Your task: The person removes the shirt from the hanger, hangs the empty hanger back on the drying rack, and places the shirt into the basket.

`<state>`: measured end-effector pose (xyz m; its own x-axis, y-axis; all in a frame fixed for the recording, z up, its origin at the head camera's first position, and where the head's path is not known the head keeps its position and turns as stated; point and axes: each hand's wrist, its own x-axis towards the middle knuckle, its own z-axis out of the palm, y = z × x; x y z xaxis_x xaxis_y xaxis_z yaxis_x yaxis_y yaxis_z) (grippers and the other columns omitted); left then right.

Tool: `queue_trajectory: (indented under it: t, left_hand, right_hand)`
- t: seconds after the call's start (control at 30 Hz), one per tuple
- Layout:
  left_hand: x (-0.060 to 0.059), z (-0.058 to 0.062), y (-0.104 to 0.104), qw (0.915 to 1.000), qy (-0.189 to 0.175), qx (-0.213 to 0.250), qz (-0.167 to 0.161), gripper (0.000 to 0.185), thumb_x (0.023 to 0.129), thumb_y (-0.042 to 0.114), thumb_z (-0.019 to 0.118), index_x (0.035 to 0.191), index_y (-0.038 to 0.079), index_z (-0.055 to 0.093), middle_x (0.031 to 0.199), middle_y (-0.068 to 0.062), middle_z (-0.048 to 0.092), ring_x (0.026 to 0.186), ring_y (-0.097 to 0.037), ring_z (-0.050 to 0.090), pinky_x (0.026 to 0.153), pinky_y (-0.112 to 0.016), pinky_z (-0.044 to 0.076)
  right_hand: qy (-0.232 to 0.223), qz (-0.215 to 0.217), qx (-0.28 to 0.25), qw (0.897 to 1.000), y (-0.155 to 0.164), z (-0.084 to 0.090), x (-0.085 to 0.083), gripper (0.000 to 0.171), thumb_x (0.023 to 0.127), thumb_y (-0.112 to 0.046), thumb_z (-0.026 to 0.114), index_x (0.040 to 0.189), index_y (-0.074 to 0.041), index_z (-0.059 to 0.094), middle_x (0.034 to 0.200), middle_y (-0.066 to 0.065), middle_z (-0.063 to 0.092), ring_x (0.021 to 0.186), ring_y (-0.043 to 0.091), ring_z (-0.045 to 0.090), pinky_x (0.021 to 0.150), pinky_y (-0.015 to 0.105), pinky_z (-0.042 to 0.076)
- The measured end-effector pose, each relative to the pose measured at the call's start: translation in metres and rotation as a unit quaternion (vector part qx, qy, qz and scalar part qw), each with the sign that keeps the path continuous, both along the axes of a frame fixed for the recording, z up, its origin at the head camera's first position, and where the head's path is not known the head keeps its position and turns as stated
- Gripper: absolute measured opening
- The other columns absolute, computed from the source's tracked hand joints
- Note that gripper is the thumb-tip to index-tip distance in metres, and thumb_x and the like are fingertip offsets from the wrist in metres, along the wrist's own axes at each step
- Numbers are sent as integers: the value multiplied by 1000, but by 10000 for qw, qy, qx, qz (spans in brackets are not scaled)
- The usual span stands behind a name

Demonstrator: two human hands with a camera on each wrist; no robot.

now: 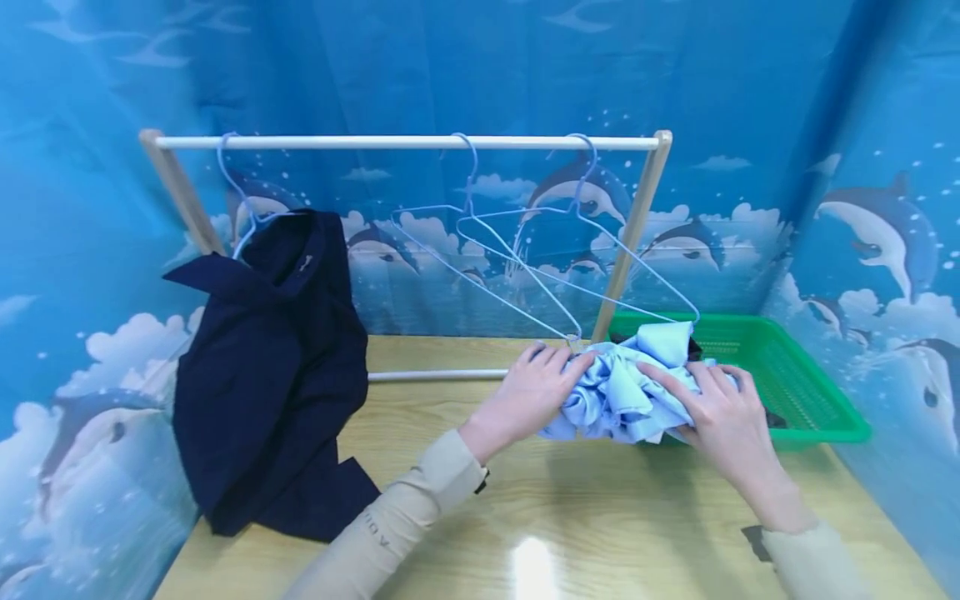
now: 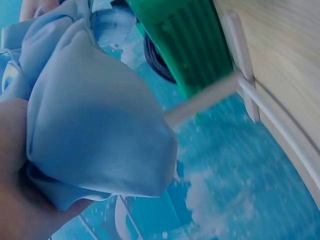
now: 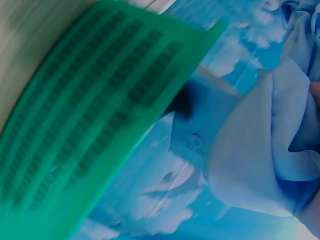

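Observation:
Both hands hold a bunched light blue satin garment point(image 1: 622, 396) above the table, in front of the hanging rack. My left hand point(image 1: 525, 396) grips its left side, with folds covering part of the fingers in the left wrist view. On the other side, my right hand point(image 1: 723, 421) grips the cloth, thumb over the top. Just behind the bundle hang two bare wire hangers; the lower corner of the middle hanger point(image 1: 517, 258) comes close to my left fingers, and the right hanger point(image 1: 637, 258) reaches down near the cloth's top. Whether they touch, I cannot tell.
A dark navy garment point(image 1: 270, 375) hangs from a hanger at the rack's left end. The rack's white bar point(image 1: 337, 142) runs across the back, between wooden posts. Right of the bundle, a green basket point(image 1: 810, 383) with dark items inside stands on the wooden table point(image 1: 600, 525).

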<state>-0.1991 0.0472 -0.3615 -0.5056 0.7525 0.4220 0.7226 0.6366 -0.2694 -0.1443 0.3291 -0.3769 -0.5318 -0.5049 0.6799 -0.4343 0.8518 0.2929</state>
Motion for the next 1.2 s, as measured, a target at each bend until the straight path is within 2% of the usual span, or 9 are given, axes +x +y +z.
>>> queue_trajectory:
  t: [0.2,0.33,0.4,0.47,0.6,0.8,0.93,1.07,1.2]
  left_hand:
    - [-2,1,42,9997,-240,-24,91,49,108,14,48,156,20,38,136,-3,59,125,-20,57,110,-40,43]
    - [-5,1,69,9997,-175,143,18,49,108,16,46,156,21,38,135,-2,59,123,-19,57,107,-39,44]
    - [-7,1,82,9997,-111,225,0,49,108,16,46,156,21,39,134,-1,60,122,-18,58,107,-39,44]
    - [-10,1,97,9995,-55,321,3,49,108,18,46,156,22,38,134,0,60,123,-18,58,107,-39,43]
    - [-14,-1,127,9976,18,686,85,53,106,23,52,157,23,37,135,3,61,122,-15,59,110,-40,42]
    - [-20,-21,166,9896,324,1386,183,57,102,24,57,156,23,38,135,3,60,119,-13,60,109,-39,43]
    - [-22,-44,175,9953,-492,752,365,64,103,34,57,160,25,29,150,-2,48,132,-17,51,113,-42,40]
    - [-23,-57,174,9874,-1452,-259,581,67,102,53,53,160,32,29,162,1,34,144,-17,38,119,-42,30]
    - [-27,-58,170,9841,-1615,-465,579,66,101,57,51,159,34,31,164,3,31,147,-15,35,121,-40,27]
  right_hand:
    - [-66,-412,-250,9988,38,-3,0,106,51,-15,97,147,-30,53,105,29,60,92,49,61,81,65,45]
    - [1,-642,-521,9966,60,-4,-2,57,95,-50,67,147,-30,53,105,31,59,95,51,59,82,68,44]
    - [27,-770,-695,9946,70,-5,-2,52,102,-55,49,147,-29,53,104,32,59,96,52,58,83,68,43]
    - [103,-907,-909,9917,80,-5,-3,53,97,-46,63,146,-29,54,105,33,59,94,53,58,84,69,42]
    - [341,-1242,-1416,9815,99,-6,-6,87,63,-6,85,143,-26,58,106,35,59,93,56,57,86,69,38]
    - [214,-1778,-2430,9534,115,-15,-14,75,72,6,76,139,-21,59,113,33,57,103,56,54,89,67,35]
    - [-1096,-2277,-2412,9370,130,-35,-19,93,73,9,74,154,-22,40,124,36,49,110,60,46,94,74,29]
    - [-2459,-2287,-2191,9161,142,-51,-20,84,78,5,68,153,1,29,125,46,41,111,67,38,91,81,24]
    - [-2462,-1748,-2513,9196,135,-50,-20,71,75,13,56,142,13,33,128,47,39,112,69,36,87,77,27]
